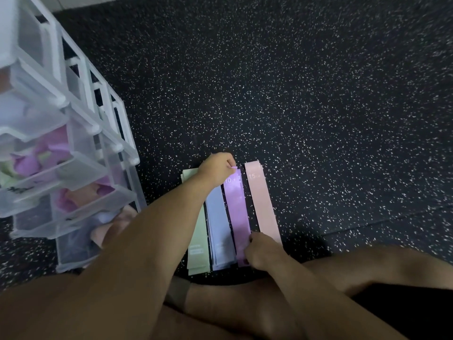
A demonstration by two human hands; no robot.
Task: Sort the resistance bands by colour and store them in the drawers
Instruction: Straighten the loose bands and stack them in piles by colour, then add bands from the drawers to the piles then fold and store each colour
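Between both hands' grips (217, 168) (259, 251) lies the purple band (236, 212), pinched.

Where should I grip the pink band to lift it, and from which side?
Take the pink band at its far short end by the "15" mark, pinching from above. It lies flat on the floor, apart from the purple band, and that end is clear; the right hand crowds its near end, and the left hand pinches the purple one.

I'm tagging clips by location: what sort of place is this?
Probably a gym or home workout room. The floor is black speckled rubber matting, flat resistance bands such as the pink band lie in colour rows on it, and a translucent plastic drawer unit holds more bands.
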